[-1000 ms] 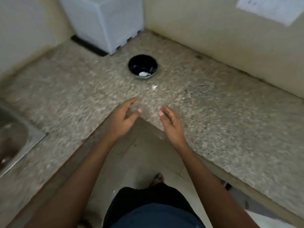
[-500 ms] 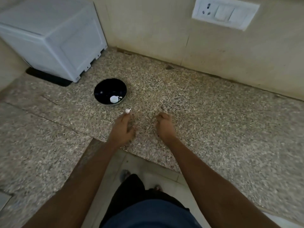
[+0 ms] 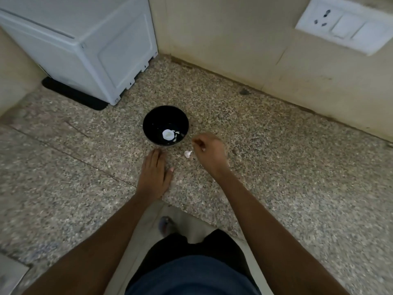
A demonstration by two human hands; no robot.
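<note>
Clove: small white garlic clove [image 3: 188, 153], centre of frame, lying on the granite counter [image 3: 276, 177], just lower right of the black bowl [image 3: 157, 120].
Handling: judged light and firm, with loose papery skin, and apt to roll. Pinch across its thick middle.
Left hand [image 3: 154, 175]: flat on the counter below the bowl, fingers straight, holding nothing.
Right hand [image 3: 210, 155]: just beside the clove, fingers curled under. Whether they pinch anything cannot be told.
Surroundings: white piece [image 3: 168, 134] in the bowl; white appliance [image 3: 85, 43] upper left; wall socket [image 3: 342, 24] upper right.
Obstructions: the bowl wall stands close on the clove's left.
</note>
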